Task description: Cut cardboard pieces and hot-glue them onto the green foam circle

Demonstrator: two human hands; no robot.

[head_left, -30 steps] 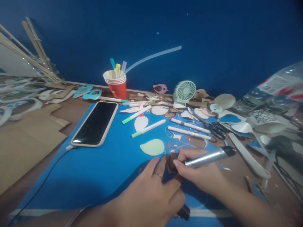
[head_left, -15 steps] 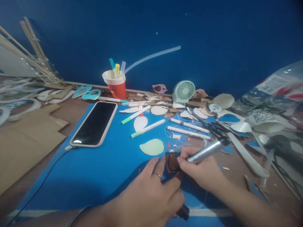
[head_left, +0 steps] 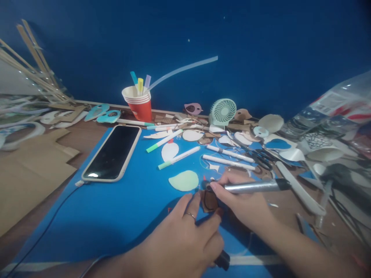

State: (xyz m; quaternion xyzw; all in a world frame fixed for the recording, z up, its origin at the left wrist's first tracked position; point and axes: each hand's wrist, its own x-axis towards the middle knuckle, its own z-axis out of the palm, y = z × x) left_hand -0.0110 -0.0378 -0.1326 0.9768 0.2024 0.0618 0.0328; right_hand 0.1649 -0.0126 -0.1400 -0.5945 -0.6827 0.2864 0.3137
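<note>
My right hand (head_left: 243, 199) grips a silver-barrelled marker (head_left: 255, 186), now lying nearly level, its dark tip end over the top edge of a small piece of brown cardboard (head_left: 210, 201). A dark curved line shows on that cardboard. My left hand (head_left: 185, 231), with a ring on one finger, holds the cardboard against the blue mat between its fingertips. From beneath this hand's curled fingers sticks a black cap-like piece (head_left: 222, 260), mostly hidden. Just beyond my left fingers lies a pale green leaf-shaped cutout (head_left: 184, 180).
A phone (head_left: 113, 152) with a cable lies on the blue mat (head_left: 110, 216). Several white pens (head_left: 228, 162) and paper cutouts lie beyond my hands. Behind them stand red paper cups (head_left: 140, 108) and a small green fan (head_left: 223, 112). Brown paper (head_left: 34, 166) is at left.
My right hand has shifted slightly up and left on the cardboard, and the marker has swung from slanted to nearly level. My left hand stays in place. The whole view has drifted a little.
</note>
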